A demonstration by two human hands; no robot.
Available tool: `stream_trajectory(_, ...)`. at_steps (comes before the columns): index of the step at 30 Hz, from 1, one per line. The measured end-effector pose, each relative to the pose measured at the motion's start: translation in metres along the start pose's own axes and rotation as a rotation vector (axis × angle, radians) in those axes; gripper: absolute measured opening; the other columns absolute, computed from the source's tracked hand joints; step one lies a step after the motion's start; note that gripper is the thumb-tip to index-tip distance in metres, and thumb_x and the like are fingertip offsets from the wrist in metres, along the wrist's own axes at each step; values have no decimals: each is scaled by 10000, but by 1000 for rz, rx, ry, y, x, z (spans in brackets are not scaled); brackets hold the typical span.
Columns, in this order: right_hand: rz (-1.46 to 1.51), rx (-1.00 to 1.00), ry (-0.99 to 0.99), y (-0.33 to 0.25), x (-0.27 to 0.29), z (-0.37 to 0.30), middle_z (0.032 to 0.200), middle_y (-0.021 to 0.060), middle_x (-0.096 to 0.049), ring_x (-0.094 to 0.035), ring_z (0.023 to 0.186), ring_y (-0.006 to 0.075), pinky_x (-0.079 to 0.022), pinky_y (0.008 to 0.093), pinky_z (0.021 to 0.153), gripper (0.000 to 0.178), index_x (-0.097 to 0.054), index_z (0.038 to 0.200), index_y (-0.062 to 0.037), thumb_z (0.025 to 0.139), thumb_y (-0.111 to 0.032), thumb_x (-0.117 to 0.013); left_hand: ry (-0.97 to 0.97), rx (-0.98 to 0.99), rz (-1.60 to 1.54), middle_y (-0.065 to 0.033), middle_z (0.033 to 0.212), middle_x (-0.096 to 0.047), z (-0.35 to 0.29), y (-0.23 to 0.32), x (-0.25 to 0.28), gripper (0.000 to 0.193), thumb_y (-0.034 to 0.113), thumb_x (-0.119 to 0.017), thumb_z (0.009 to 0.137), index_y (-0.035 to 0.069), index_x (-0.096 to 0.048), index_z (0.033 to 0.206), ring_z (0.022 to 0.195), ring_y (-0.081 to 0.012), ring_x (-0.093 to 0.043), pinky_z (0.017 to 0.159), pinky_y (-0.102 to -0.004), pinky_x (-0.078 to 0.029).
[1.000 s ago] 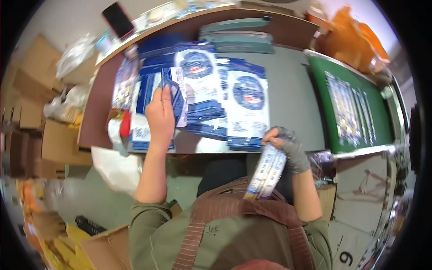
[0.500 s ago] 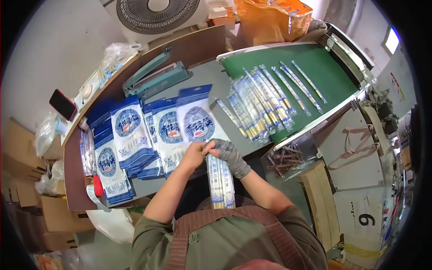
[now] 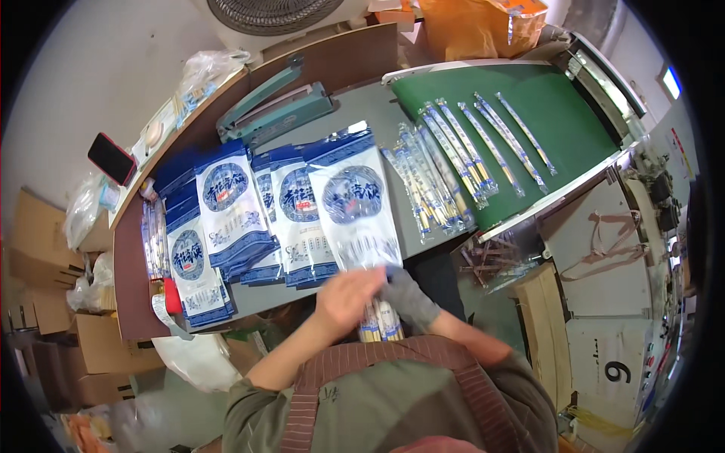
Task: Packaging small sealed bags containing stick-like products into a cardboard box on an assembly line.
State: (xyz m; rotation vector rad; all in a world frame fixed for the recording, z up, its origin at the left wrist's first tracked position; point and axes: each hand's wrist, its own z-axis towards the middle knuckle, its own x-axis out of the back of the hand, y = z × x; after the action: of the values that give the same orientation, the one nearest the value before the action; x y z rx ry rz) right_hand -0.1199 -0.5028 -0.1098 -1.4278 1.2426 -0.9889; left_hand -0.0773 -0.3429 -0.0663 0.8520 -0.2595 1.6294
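Several wrapped sticks (image 3: 381, 325) just off the near edge of the desk (image 3: 368, 107), gripped by the gloved right hand (image 3: 410, 297), blurred left hand (image 3: 346, 300) alongside, hold indiscernible: keep ends flush and snug near the rightmost blue-and-white bag (image 3: 353, 198).

There's a fan (image 3: 276, 10) at the back, with an orange bag (image 3: 479, 29) to its right. On the left, a red-edged phone (image 3: 111, 158) sits near a clear plastic bag (image 3: 84, 205), above cardboard boxes (image 3: 115, 347); on the right, a tan strap (image 3: 602, 249) crosses a pale panel (image 3: 572, 298).
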Motion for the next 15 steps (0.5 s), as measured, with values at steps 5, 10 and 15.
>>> stream_trajectory(5,-245,-116,-99,34,9,-73,781,125,-630,-614,812,194,-490,326,758,410,-597,1087,-39,797,-306,-712,19,219,199,-104,1116,-614,-51,24,23,414,42,-660,756,-6,-562,1155,785,-261,-630,672,-354,-518)
stream_trajectory(10,-681,182,407,-19,-3,-15,1026,215,-612,-620,896,391,-496,454,760,738,-344,1329,-81,691,-96,-715,-205,638,30,-195,1018,-561,-57,7,-1,407,42,-659,737,19,-543,1127,867,-411,-585,740,-401,-498)
stream_trajectory(15,-862,220,328,-40,-1,-14,959,186,-604,-616,894,362,-507,446,767,816,-348,1397,-104,678,-140,-733,-47,853,-428,-138,933,-559,-53,10,18,373,-51,-611,707,28,-535,1063,831,-268,-604,735,-317,-479)
